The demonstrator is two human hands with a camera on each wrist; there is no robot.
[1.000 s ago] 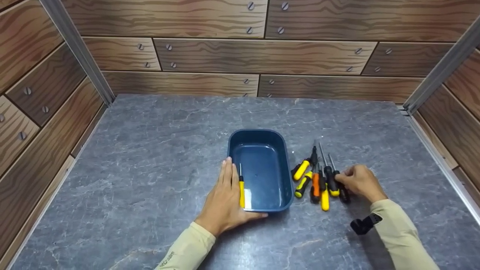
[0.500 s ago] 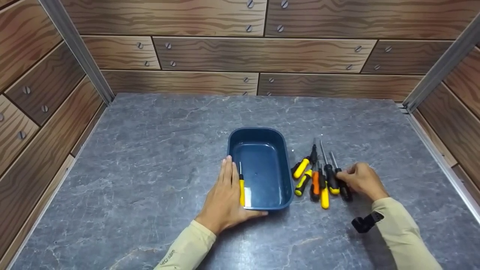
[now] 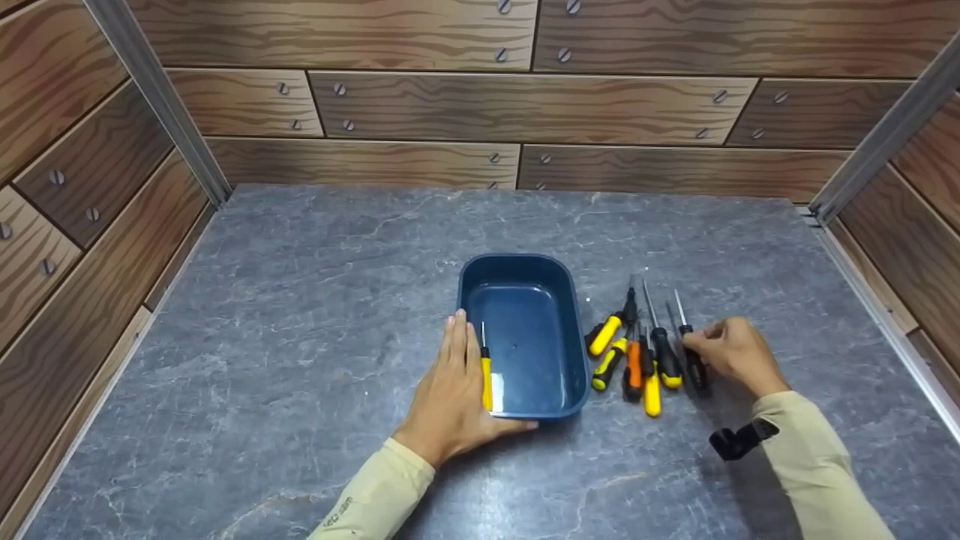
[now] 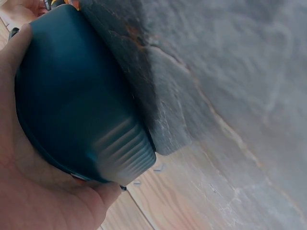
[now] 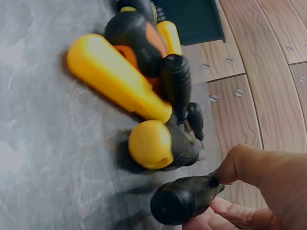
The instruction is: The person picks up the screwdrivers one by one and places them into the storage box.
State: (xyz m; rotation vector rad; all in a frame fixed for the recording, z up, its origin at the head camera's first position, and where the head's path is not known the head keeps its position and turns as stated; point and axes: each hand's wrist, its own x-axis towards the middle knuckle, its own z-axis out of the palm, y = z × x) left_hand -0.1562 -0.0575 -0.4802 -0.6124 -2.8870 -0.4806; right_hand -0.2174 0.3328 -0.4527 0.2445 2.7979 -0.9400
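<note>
My left hand (image 3: 446, 401) lies with straight fingers along the left wall of a dark blue plastic box (image 3: 568, 337), its thumb across the near end. In the left wrist view, that hand spans the outside of the box (image 4: 76, 91). A small yellow-and-black screwdriver (image 3: 486, 382) lies inside, along the left wall. To the right, my right hand (image 3: 739, 356) pinches a black-handled screwdriver (image 3: 694, 364) between thumb and fingers. In the right wrist view, the butt of this screwdriver (image 5: 177, 203) points toward the camera and looks raised off the table.
Several screwdrivers lie bunched between box and right hand: a black one with yellow butt (image 3: 666, 360), a long yellow handle (image 3: 652, 394), an orange-and-black one (image 3: 634, 364), and yellow-and-black ones (image 3: 608, 365). Wood-patterned panels (image 3: 525, 109) enclose the grey marbled table (image 3: 300, 315).
My right hand has moved slightly right and away from me, drawing the black screwdriver apart from its neighbours. My left hand and the box have stayed put.
</note>
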